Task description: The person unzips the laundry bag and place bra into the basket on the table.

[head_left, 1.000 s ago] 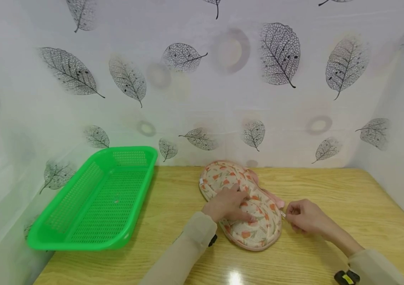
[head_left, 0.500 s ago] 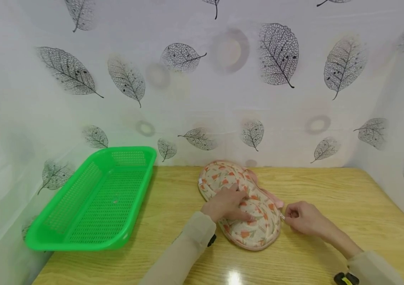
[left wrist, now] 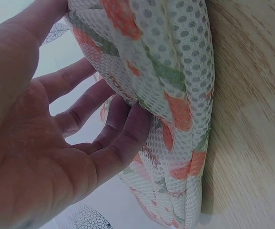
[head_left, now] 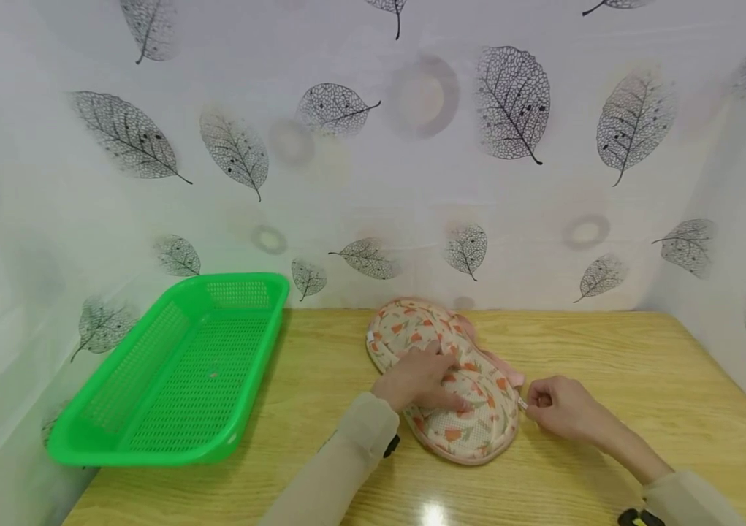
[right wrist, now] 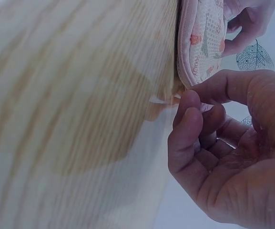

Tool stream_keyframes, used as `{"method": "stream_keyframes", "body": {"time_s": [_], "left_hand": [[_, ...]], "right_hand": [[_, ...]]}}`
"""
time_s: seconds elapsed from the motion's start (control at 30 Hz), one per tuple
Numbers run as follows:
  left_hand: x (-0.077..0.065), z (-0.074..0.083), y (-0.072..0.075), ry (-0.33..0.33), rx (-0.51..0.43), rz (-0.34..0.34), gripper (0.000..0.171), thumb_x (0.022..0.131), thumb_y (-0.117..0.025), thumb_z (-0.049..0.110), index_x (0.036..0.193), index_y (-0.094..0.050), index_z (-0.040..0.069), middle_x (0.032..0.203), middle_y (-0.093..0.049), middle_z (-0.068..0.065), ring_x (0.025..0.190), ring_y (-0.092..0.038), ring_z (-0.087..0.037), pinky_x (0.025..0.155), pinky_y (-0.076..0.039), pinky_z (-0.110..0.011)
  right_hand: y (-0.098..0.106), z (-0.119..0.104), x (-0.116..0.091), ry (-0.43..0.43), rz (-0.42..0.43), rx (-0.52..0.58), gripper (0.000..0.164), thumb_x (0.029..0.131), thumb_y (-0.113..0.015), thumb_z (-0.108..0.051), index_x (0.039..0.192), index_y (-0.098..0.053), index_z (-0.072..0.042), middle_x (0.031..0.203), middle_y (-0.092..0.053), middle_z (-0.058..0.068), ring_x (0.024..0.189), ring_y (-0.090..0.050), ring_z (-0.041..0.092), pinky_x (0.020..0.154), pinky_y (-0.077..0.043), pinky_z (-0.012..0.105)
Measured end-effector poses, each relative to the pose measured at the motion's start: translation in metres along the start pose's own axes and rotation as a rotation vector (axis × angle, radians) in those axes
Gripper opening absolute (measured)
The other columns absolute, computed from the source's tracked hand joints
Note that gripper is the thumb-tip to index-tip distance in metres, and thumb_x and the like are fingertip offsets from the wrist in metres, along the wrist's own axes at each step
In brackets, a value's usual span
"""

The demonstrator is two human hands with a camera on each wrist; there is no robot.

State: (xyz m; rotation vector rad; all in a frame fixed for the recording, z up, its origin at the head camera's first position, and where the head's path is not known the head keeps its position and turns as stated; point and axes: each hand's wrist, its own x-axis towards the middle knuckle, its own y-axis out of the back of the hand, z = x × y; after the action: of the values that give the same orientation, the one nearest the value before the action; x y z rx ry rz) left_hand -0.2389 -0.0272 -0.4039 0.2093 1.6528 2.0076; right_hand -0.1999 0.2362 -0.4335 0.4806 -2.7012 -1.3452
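A padded mesh cushion (head_left: 478,442) with an orange tulip print and pink edging lies flat on the table. It has two rounded ends joined by a narrower waist. My left hand (head_left: 415,380) rests on its top with the fingers spread. In the left wrist view, the left fingertips press into the mesh fabric (left wrist: 180,109). At the cushion's right edge, my right hand (head_left: 566,409) pinches a small white tag (head_left: 522,402) between thumb and forefinger. The right wrist view shows this hand (right wrist: 242,152) with its fingers curled, beside the pink edging (right wrist: 187,43). Pink fabric (head_left: 505,369) shows from beneath the cushion.
On the left stands a green perforated plastic basket (head_left: 231,431), overhanging the left table edge. Behind the wooden table (head_left: 320,438) hangs a white curtain (head_left: 399,183) printed with dark leaves. It also encloses both sides.
My right hand has lowered and turned slightly while staying at the tag. The left hand and the cushion have stayed in place.
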Motion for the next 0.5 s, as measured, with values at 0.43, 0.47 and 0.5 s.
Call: {"method": "stream_keyframes", "body": {"time_s": [0.43,0.47,0.5], "left_hand": [[0.0007,0.0005,-0.0004,0.005,0.004,0.0,0.067,0.086,-0.071,0.066,0.142,-0.058,0.031,0.153,-0.047,-0.006,0.128,-0.055,-0.032,0.111,-0.042,-0.058],[0.0008,0.0005,-0.0004,0.006,0.003,-0.002,0.067,0.087,-0.071,0.066,0.142,-0.058,0.03,0.152,-0.047,-0.006,0.128,-0.055,-0.032,0.111,-0.042,-0.058],[0.0007,0.0004,-0.0004,0.007,0.003,-0.003,0.067,0.087,-0.071,0.066,0.142,-0.058,0.03,0.151,-0.048,-0.006,0.128,-0.055,-0.032,0.111,-0.041,-0.059]], "right_hand": [[-0.0006,-0.0002,-0.0018,0.053,-0.001,-0.067,0.017,0.085,-0.07,-0.01,0.071,-0.061,-0.016,0.059,-0.05,-0.007,0.054,-0.042,0.005,0.052,-0.034,0.021],[-0.0012,0.0,-0.0022,0.062,0.004,-0.084,0.018,0.085,-0.071,-0.01,0.072,-0.061,-0.016,0.059,-0.049,-0.007,0.054,-0.041,0.005,0.053,-0.033,0.022],[-0.0018,0.0001,-0.0023,0.069,0.009,-0.101,0.019,0.085,-0.072,-0.011,0.072,-0.061,-0.017,0.06,-0.048,-0.007,0.054,-0.041,0.005,0.053,-0.033,0.022]]}}
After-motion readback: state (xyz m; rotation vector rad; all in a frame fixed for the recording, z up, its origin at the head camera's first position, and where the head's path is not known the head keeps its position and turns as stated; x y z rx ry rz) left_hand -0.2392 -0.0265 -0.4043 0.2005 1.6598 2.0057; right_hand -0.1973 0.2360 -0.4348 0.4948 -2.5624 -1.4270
